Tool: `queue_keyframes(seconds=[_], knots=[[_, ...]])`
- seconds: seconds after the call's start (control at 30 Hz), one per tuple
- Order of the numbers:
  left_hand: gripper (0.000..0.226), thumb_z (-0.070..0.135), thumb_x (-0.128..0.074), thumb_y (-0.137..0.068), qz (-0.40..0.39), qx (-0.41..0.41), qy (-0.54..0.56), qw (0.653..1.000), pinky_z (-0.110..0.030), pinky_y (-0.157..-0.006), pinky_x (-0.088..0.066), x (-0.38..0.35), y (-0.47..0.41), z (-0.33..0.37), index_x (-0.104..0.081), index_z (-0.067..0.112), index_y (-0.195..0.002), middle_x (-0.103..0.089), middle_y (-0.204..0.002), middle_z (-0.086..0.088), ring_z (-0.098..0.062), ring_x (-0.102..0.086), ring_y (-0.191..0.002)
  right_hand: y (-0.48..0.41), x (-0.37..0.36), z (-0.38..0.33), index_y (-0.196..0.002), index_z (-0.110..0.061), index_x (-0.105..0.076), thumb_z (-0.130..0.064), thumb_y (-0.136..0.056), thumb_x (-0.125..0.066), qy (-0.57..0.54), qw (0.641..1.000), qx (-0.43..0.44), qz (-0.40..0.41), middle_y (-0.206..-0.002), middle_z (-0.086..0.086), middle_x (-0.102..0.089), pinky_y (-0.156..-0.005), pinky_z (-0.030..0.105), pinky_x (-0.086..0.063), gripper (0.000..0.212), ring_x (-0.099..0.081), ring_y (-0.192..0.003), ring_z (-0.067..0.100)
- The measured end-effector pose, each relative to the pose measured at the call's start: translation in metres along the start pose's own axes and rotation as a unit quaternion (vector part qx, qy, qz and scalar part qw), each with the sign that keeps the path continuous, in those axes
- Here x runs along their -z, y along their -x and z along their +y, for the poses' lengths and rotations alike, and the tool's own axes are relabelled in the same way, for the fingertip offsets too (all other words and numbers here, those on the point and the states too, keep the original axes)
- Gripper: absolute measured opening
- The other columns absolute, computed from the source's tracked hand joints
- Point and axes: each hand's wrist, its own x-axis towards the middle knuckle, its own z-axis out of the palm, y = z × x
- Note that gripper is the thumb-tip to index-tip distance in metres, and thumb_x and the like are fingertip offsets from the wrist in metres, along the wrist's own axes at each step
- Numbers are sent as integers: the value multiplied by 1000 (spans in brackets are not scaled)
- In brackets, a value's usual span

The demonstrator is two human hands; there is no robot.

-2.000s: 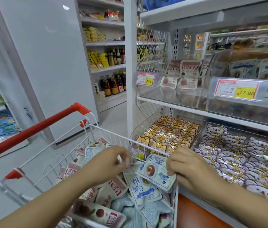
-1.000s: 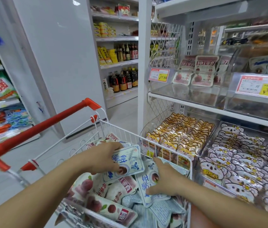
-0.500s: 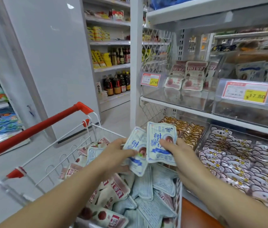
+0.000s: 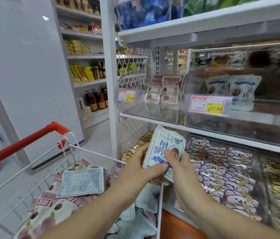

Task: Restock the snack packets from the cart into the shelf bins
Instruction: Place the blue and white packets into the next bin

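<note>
Both hands hold one stack of white-and-blue snack packets (image 4: 164, 145) upright, above the cart's right front corner. My left hand (image 4: 136, 167) grips the stack's left side. My right hand (image 4: 178, 165) grips its lower right, thumb across the front. Below lies the wire cart (image 4: 91, 150) with a red handle, holding more blue packets (image 4: 82, 181) and pink plum packets (image 4: 49, 206). On the middle shelf, a clear bin (image 4: 239, 121) with a yellow price tag holds matching blue packets (image 4: 239, 88) at its back.
A second clear bin (image 4: 149, 109) to the left holds pink packets. The lower shelf has bins of tiger-print sweets (image 4: 141, 144) and bear-print sweets (image 4: 222, 169). A white upright post (image 4: 108, 66) stands left of the shelves. Bottles and yellow packs fill the far aisle shelves.
The two hands have brought their separate blue packets together into one stack and raised it up and to the right, away from the cart toward the shelf.
</note>
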Motion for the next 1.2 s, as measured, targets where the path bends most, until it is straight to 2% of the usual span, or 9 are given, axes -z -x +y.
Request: queue_keyframes(seconds=[0.13,0.2,0.27,0.37,0.5,0.63,0.83,1.03,1.2], knots=[[65,16,-80,-67,45,-40,41,997,-33,-75,-55,-17,0,5,-57,20,-129,-75,-114,-5,-18,-71,-91,0,0,-5,-105,-42,-64,-69,-62,-73,-9,998,-34,43,-129,9,-59,-97,49,-52,52,-64,-113,25],[61,13,-78,-70,45,-57,66,995,-32,-69,-55,-25,2,11,-59,17,-127,-75,-112,-8,-16,-69,-84,3,0,-17,-112,-31,-65,-59,-76,-72,-71,996,-50,26,-123,13,-65,-90,47,-55,46,-68,-106,27],[54,5,-79,-76,35,-57,106,992,-28,-65,-56,-31,6,18,-62,12,-126,-75,-112,-11,-16,-72,-84,3,6,-29,-120,-17,-64,-27,-94,-61,-134,987,-80,-39,-112,16,-73,-80,42,-57,28,-72,-97,30],[47,12,-71,-79,14,-21,170,985,-31,-60,-56,-34,12,26,-64,7,-125,-75,-111,-13,-19,-72,-84,6,18,-48,-122,-8,-66,-15,-83,-66,-130,983,-83,-97,-109,18,-74,-77,41,-58,39,-71,-97,31],[43,24,-68,-85,-29,40,178,983,-35,-73,-56,-31,19,34,-67,14,-127,-72,-123,-12,-24,-69,-100,9,37,-67,-121,-10,-67,-17,-67,-77,-97,990,-72,-71,-108,12,-75,-96,48,-50,55,-71,-95,28],[33,19,-58,-96,-24,81,216,973,-30,-69,-59,-41,26,42,-65,12,-127,-74,-118,-11,-17,-74,-89,17,45,-76,-115,-12,-67,-7,-84,-71,-102,990,-78,-56,-101,11,-77,-81,40,-51,32,-74,-80,22],[26,19,-62,-96,6,49,220,974,-36,-89,-57,-73,36,48,-68,14,-121,-76,-112,-8,-18,-75,-97,38,36,-74,-106,-15,-70,1,-87,-69,-56,998,-8,-8,-94,5,-78,-61,28,-55,25,-75,-79,17],[38,12,-69,-91,15,49,159,986,-32,-78,-60,-72,33,47,-64,12,-128,-76,-112,-8,-19,-74,-98,48,40,-75,-99,-18,-70,7,-85,-68,-36,999,17,-2,-88,0,-78,-48,17,-51,29,-74,-70,9],[40,13,-72,-90,32,49,112,992,-35,-74,-59,-60,29,44,-59,16,-128,-77,-110,-7,-20,-75,-94,45,56,-80,-113,-18,-67,-22,-83,-76,-18,998,-53,-34,-98,2,-78,-80,36,-52,32,-71,-88,16]])
